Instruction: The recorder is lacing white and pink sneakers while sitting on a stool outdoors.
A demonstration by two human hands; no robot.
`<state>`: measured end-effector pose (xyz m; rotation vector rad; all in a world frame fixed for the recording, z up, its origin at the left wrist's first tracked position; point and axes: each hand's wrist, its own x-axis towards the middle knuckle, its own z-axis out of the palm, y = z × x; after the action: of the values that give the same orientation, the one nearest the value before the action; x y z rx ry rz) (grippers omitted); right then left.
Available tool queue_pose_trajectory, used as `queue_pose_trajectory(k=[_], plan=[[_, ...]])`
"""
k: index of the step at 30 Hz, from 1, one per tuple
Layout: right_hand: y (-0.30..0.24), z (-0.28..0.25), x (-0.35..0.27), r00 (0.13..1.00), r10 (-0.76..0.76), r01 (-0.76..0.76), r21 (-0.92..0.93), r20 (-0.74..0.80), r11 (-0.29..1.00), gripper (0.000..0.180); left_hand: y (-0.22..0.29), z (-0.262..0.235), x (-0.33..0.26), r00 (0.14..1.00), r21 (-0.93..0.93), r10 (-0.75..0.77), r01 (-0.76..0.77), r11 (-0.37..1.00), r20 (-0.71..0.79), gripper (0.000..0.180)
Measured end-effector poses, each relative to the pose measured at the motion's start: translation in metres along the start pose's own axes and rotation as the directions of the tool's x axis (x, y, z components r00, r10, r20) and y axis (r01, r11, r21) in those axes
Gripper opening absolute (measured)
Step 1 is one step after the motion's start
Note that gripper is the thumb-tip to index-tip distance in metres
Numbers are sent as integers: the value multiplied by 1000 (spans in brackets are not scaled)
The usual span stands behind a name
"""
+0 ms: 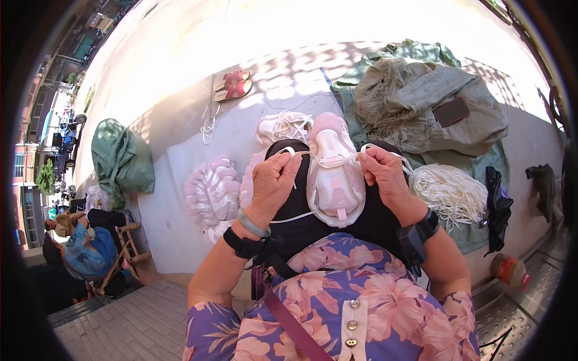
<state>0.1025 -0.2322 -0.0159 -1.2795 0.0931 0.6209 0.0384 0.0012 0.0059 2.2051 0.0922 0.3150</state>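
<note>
A white and pink sneaker upper (337,186) rests on my lap between my thighs, its toe pointing away from me. White shoelace (337,161) runs across it from one hand to the other. My left hand (274,183) pinches the lace on the left side of the shoe, and a loose end hangs below the fingers. On the right side, my right hand (388,177) pinches the same lace, with a small loop standing above the fingertips. Just beyond my left knee sits another laced pink and white shoe (283,127).
Pink and white shoe parts (212,192) lie stacked at left. A heap of white laces (448,192) lies at right, below a grey-green sack (421,102). Red sandals (233,85) stand farther off. A green bag (120,156) and a seated person (90,249) are at far left; a bottle (510,271) lies right.
</note>
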Motion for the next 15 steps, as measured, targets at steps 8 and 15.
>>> queue_pose_trajectory(k=[8,15], plan=[[1,6,2,999,38,-37,-16,33,999,13,5,4,-8,807,-565,-490,584,583,328,26],[-1,10,3,999,17,-17,6,30,1000,11,7,7,-7,791,-582,-519,599,550,324,19]])
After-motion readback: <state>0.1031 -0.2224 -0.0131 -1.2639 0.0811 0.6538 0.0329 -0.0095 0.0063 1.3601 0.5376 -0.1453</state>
